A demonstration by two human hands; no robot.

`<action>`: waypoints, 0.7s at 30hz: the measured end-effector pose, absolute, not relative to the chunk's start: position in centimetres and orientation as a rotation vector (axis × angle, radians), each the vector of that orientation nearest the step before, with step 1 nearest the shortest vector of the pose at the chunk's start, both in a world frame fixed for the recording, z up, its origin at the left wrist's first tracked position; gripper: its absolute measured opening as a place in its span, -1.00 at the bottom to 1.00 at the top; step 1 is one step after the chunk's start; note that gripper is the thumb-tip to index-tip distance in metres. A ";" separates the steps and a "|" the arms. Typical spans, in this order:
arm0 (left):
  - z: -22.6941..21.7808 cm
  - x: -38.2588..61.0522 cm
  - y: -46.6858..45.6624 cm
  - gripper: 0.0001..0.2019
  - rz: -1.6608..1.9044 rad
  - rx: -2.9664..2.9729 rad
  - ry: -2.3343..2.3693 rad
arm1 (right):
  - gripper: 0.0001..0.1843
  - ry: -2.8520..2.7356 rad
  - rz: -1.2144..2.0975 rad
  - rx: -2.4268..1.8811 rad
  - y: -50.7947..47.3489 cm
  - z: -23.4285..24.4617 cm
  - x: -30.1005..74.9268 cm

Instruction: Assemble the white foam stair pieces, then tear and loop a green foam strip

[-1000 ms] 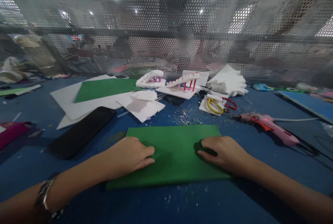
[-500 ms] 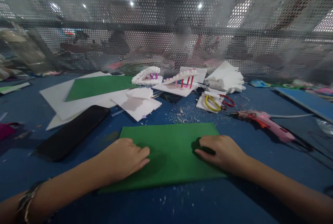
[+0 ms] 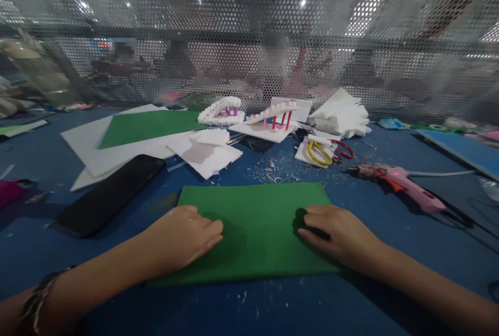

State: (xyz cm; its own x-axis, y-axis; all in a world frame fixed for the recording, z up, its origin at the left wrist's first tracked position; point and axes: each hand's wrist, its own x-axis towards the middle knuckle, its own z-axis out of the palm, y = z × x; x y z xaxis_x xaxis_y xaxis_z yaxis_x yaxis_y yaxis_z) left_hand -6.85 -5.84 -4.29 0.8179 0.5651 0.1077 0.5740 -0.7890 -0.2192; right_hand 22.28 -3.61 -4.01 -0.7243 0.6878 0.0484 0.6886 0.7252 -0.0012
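A green foam-like sheet (image 3: pixel 257 232) lies flat in front of me on the blue table. My left hand (image 3: pixel 191 234) rests over its left side, fingers curled under and the thumb close against them; I see nothing held there, though the fingertips are hidden. On the sheet's right side lies my right hand (image 3: pixel 337 232), fingers bent and the thumb apart from them, with a dark shadow in the gap and nothing gripped. Left of my left hand is a black phone (image 3: pixel 111 195). A pink glue gun (image 3: pixel 409 185) lies beyond my right hand.
White sheets (image 3: pixel 89 154) with a green sheet (image 3: pixel 152 125) sit back left. Two small white models (image 3: pixel 222 112) stand near the perforated metal screen (image 3: pixel 241 29). Scissors (image 3: pixel 319 153) with yellow and red handles lie right of scattered scraps (image 3: pixel 273 169). A blue board (image 3: pixel 463 149) is far right.
My right hand has shifted slightly to the right on the green sheet, and its thumb lies a little further from the sheet's middle. My left hand has hardly moved.
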 end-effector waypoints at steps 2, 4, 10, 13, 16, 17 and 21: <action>-4.2 -6.9 -5.7 -0.69 0.043 -2.774 -0.930 | -0.64 -2.883 -0.021 -1.119 -3.6 -4.0 22.4; -3.8 -6.8 -5.7 -0.74 0.165 -2.801 -0.976 | -0.65 -2.890 -0.009 -1.092 -3.7 -4.0 22.5; -1.3 -5.9 -6.7 -0.78 0.385 -2.922 -1.091 | -0.69 -2.897 0.004 -1.047 -4.1 -3.7 22.5; -0.5 -4.8 -7.6 -0.82 0.387 -2.910 -1.226 | -0.71 -2.909 0.014 -1.049 -4.3 -3.6 22.4; -0.6 -3.5 -8.1 -0.84 0.332 -2.897 -1.321 | -0.72 -2.923 0.038 -1.054 -4.5 -3.6 22.4; -0.9 -3.1 -8.3 -0.83 0.309 -2.886 -1.340 | -0.72 -2.924 0.043 -1.059 -4.5 -3.6 22.4; -2.3 -2.2 -8.4 -0.81 0.281 -2.801 -1.377 | -0.70 -2.936 0.055 -1.069 -4.6 -3.6 22.5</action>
State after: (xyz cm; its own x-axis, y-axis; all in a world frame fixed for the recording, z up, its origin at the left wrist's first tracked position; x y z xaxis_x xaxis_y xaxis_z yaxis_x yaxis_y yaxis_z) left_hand -2.20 -8.44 -2.31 0.5979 0.7860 -0.1571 0.7847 -0.6139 -0.0855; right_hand 22.49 -4.58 -3.65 -0.7658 0.6430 0.0034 0.6425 0.7654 -0.0384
